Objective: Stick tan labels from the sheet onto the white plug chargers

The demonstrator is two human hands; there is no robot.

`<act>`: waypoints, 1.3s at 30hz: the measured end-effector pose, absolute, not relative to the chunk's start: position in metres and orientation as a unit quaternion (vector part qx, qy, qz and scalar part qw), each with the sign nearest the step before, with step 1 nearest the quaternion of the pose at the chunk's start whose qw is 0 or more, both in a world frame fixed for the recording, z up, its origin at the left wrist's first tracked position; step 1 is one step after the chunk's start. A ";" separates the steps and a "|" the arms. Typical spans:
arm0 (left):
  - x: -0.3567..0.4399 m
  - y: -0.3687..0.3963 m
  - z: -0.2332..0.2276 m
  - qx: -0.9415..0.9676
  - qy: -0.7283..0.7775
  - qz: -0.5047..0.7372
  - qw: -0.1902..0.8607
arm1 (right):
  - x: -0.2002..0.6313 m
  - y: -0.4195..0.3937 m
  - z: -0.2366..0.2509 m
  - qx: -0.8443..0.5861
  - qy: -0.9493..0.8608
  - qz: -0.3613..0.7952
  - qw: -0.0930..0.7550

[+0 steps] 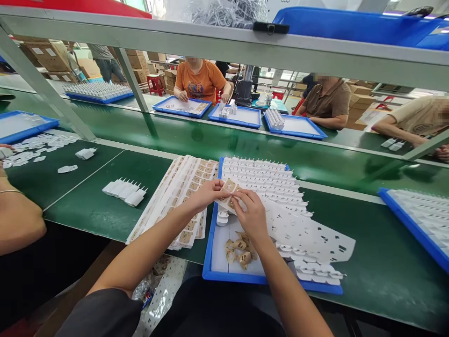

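Over a blue-rimmed tray (pixel 208 262), my left hand (pixel 207 194) grips the far end of a white sticker sheet (pixel 308 229) that carries some brown labels. With fingers pinched together, my right hand (pixel 250 213) works at the labels on that same end; whether a single label is between the fingertips I cannot tell. The rest of the sheet, punched with small holes, stretches right across rows of white plug adapters (pixel 259 175). One white adapter (pixel 222 217) stands just below my hands. Crumpled brown label scraps (pixel 242 250) lie in the tray.
Left of the tray is a stack of label sheets (pixel 175 201), with a row of white adapters (pixel 124 191) beyond it. Another person's arm (pixel 19 215) is at the far left. A second full tray (pixel 417 234) sits at right. A shelf beam (pixel 210 42) crosses overhead; co-workers sit opposite.
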State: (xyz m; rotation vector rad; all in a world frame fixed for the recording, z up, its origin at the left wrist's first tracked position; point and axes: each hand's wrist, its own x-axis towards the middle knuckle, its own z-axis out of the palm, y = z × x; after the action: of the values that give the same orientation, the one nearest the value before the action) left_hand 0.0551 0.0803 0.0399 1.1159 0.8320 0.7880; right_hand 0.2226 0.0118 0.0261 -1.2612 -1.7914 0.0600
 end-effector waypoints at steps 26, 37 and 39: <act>0.051 0.037 0.032 0.851 0.416 0.314 0.064 | 0.261 -0.077 0.027 -0.534 -0.655 0.120 0.521; 0.031 -0.018 -0.019 0.792 0.433 0.367 0.227 | 0.256 -0.107 0.001 -0.513 -0.641 0.245 0.516; 0.034 -0.028 -0.016 0.680 0.447 0.433 0.388 | 0.249 -0.108 0.005 -0.488 -0.636 0.295 0.521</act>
State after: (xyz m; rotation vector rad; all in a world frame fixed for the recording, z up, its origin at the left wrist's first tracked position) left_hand 0.0336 -0.0277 -0.0160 1.7290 1.1363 1.1015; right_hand 0.2491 -0.1077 0.0052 -1.1691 -1.5234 0.7061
